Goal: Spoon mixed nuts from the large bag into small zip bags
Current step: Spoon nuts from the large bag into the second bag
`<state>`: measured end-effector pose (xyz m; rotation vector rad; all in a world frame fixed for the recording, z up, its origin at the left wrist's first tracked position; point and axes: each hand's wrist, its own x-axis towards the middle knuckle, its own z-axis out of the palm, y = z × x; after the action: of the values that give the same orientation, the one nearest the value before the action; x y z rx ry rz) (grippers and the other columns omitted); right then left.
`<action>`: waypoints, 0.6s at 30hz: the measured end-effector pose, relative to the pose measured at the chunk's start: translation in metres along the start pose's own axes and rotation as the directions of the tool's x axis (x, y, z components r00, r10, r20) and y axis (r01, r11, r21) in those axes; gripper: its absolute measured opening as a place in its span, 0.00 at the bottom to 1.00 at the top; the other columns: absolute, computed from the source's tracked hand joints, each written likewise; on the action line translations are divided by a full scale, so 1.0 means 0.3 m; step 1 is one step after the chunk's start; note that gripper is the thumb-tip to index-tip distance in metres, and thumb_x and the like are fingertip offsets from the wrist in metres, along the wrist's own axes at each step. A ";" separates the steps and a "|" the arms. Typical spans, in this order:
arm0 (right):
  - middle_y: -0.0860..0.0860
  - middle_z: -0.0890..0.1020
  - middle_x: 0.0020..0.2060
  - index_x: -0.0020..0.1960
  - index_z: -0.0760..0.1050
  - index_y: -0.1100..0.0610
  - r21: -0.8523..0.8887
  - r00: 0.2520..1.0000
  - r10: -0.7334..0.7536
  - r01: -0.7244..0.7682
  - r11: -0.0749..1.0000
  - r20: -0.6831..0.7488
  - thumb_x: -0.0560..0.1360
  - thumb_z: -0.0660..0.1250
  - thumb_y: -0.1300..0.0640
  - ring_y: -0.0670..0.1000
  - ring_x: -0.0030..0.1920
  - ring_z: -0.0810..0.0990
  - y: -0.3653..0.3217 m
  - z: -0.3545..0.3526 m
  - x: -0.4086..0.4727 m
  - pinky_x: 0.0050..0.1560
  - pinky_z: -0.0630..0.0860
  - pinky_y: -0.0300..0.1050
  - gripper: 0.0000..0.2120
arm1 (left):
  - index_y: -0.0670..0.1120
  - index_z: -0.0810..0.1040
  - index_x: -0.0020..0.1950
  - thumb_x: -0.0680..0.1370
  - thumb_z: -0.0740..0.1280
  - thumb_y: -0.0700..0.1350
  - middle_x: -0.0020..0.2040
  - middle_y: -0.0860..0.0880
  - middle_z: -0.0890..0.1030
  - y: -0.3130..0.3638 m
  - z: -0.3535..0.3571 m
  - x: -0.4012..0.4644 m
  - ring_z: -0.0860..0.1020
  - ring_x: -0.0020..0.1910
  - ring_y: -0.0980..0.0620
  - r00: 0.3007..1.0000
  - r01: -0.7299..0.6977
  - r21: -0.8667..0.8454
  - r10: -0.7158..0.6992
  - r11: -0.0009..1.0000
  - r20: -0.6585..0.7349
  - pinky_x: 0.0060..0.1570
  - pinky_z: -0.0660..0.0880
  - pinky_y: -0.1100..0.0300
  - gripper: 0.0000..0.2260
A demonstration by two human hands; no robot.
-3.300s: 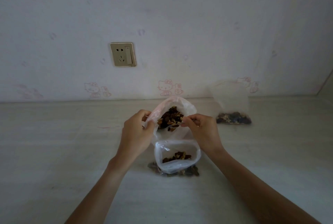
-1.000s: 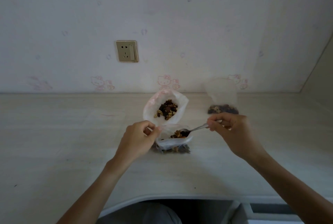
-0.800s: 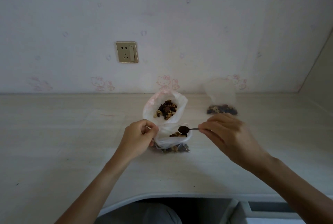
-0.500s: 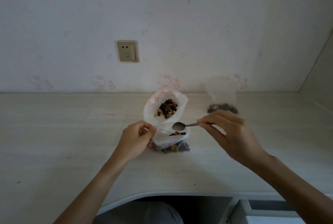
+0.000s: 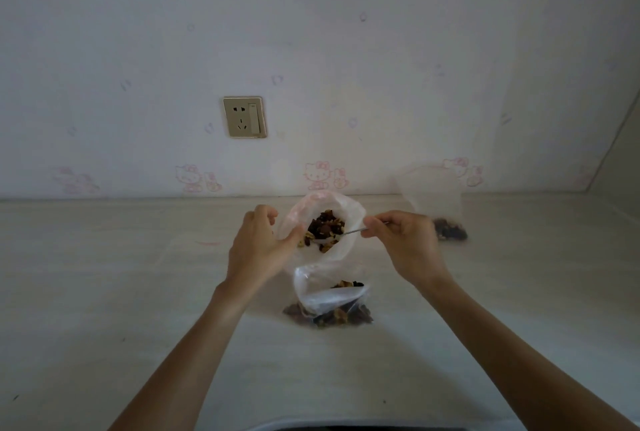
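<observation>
Nearby: small zip bag (image 5: 330,295) before large bag (image 5: 346,247); left hand (image 5: 258,247) grip pinches rim, right hand (image 5: 403,240) pinches spoon (image 5: 353,231).

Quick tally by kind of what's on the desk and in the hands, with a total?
Large bag of mixed nuts: 1
Small zip bags holding nuts: 2, one nearest the person, one behind the right hand
Spoon: 1
Hands: 2, left hand on the large bag's rim, right hand pinching the spoon
Total: 6

far zip bag (image 5: 437,203) blurred, spoon (image 5: 349,231) bowl buried among nuts, forearms cut off below
</observation>
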<state>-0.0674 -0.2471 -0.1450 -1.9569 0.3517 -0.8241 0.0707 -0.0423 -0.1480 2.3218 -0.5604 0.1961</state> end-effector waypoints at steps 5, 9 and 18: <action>0.44 0.87 0.37 0.44 0.87 0.53 -0.078 0.993 -0.039 0.048 0.996 0.113 0.79 0.72 0.51 0.41 0.40 0.85 0.041 0.109 0.030 0.43 0.78 0.34 0.09 | 0.48 0.78 0.53 0.82 0.65 0.56 0.40 0.54 0.80 0.007 0.057 0.053 0.78 0.35 0.55 0.998 -0.060 0.108 0.056 0.992 0.039 0.31 0.70 0.62 0.12; 0.43 0.88 0.38 0.45 0.87 0.54 0.004 0.996 0.005 -0.005 1.000 0.092 0.78 0.73 0.52 0.39 0.41 0.85 0.091 0.151 0.031 0.45 0.77 0.29 0.08 | 0.51 0.78 0.47 0.83 0.66 0.47 0.34 0.54 0.78 -0.005 0.058 0.052 0.74 0.28 0.58 0.989 -0.144 -0.019 0.144 0.989 -0.017 0.27 0.69 0.68 0.05; 0.41 0.87 0.36 0.43 0.88 0.51 0.062 0.996 0.091 -0.091 0.994 -0.008 0.78 0.73 0.52 0.40 0.37 0.85 0.137 0.151 0.047 0.41 0.81 0.35 0.07 | 0.49 0.83 0.53 0.83 0.67 0.44 0.42 0.52 0.82 0.011 0.044 0.028 0.78 0.41 0.58 0.985 -0.161 -0.234 0.142 0.959 -0.095 0.36 0.72 0.72 0.05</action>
<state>-0.0228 -0.2456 -0.1891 -1.8660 0.4145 -0.7784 0.0764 -0.0565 -0.1530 2.0285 -0.6851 0.2738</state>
